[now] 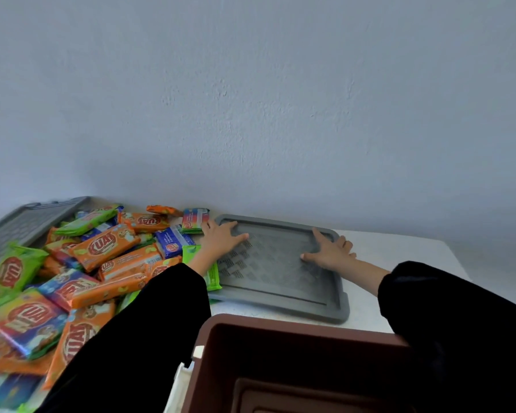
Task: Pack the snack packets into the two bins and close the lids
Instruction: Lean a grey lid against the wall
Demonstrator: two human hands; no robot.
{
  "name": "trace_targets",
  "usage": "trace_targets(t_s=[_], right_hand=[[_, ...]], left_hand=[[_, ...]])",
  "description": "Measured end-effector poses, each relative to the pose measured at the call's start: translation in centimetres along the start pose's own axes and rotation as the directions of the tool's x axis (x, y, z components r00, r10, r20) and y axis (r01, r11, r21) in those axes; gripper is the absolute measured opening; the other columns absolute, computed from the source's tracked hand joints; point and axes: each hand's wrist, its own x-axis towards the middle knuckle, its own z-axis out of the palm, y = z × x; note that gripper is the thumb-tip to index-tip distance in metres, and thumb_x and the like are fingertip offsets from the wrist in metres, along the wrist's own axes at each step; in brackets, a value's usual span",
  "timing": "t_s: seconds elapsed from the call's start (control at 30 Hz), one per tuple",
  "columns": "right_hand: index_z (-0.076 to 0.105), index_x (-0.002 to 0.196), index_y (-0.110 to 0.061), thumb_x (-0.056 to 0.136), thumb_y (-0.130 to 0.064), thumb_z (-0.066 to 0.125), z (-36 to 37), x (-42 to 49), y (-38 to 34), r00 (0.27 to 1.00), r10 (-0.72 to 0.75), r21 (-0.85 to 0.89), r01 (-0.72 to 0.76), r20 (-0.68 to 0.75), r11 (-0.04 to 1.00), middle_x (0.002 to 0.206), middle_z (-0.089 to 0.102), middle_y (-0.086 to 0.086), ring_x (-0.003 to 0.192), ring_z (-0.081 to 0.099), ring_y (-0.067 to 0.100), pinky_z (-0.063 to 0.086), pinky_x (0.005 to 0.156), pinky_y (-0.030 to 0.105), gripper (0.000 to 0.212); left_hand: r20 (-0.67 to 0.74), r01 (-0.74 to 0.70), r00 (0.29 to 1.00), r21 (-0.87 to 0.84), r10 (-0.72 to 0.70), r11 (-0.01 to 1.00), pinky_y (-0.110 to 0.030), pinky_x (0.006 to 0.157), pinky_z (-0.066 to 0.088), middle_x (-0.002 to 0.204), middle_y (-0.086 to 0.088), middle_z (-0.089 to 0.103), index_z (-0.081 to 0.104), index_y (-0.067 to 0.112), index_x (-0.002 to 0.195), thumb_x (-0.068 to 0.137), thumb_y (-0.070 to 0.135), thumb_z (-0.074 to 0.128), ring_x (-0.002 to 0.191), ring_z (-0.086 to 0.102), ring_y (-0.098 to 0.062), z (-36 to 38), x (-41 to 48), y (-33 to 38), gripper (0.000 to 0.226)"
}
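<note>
Both your hands lie flat on the grey lid, holding nothing.

The lid is one matte plastic rectangle with rounded corners, a raised rim and a woven-look embossed panel, flat on the white bench. Your left hand rests on its far-left corner and your right hand on its right half; each grip is spread wide with straight fingers. Left of the lid, well over a dozen glossy snack packets in orange, green and blue lie heaped, one green one touching its edge. Beyond the heap is a second grey lid. Nearer you than the lid, one smooth brown bin stands open.
</note>
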Motion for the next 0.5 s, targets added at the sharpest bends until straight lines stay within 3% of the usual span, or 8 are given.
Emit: trace_targets(t_s=[0.1, 0.27, 0.37, 0.5], right_hand=[[0.016, 0.147, -0.035, 0.079, -0.035, 0.069, -0.9, -0.1, -0.3, 0.998, 0.013, 0.14, -0.005, -0.058, 0.99, 0.146, 0.014, 0.025, 0.133, 0.015, 0.038, 0.024, 0.109, 0.04, 0.086], [0.024, 0.146, -0.031, 0.08, -0.02, 0.071, -3.8, -1.0, -0.4, 0.95, -0.069, 0.207, 0.136, -0.305, 0.969, 0.147, 0.005, 0.025, 0.135, 0.007, 0.04, 0.025, 0.109, 0.045, 0.082], [0.028, 0.145, -0.03, 0.081, -0.015, 0.07, -5.8, -1.3, 0.1, 0.864, -0.133, 0.185, 0.251, -0.486, 0.95, 0.149, 0.001, 0.024, 0.137, 0.003, 0.039, 0.02, 0.11, 0.044, 0.078], [0.034, 0.142, -0.03, 0.081, -0.005, 0.067, -8.0, -1.3, 0.8, 0.694, -0.151, 0.18, 0.38, -0.704, 0.907, 0.152, 0.001, 0.02, 0.139, 0.003, 0.036, 0.021, 0.111, 0.037, 0.074]], left_hand=[[-0.019, 0.0, 1.0, -0.051, -0.001, 0.999, -0.05, 0.112, 0.017, 0.15, -0.024, 0.012, 0.029, 0.027, 0.144, 0.08, 0.058, 0.058, 0.141, 0.0, -0.041, 0.0, -0.1, 0.7, 0.077], [-0.143, -0.079, 0.988, -0.107, 0.064, 0.991, -0.042, 0.112, 0.017, 0.144, -0.025, 0.018, 0.029, 0.03, 0.144, 0.074, 0.056, 0.066, 0.135, 0.011, -0.04, -0.5, -1.0, 2.3, 0.083], [-0.275, -0.191, 0.951, -0.159, 0.142, 0.969, -0.044, 0.112, 0.017, 0.146, -0.024, 0.01, 0.028, 0.036, 0.143, 0.075, 0.051, 0.068, 0.136, 0.008, -0.04, -1.2, -1.3, 3.8, 0.08], [-0.419, -0.339, 0.878, -0.2, 0.233, 0.919, -0.046, 0.112, 0.021, 0.148, -0.021, 0.001, 0.026, 0.041, 0.142, 0.075, 0.039, 0.073, 0.135, 0.007, -0.039, -1.6, -0.7, 6.7, 0.082]])
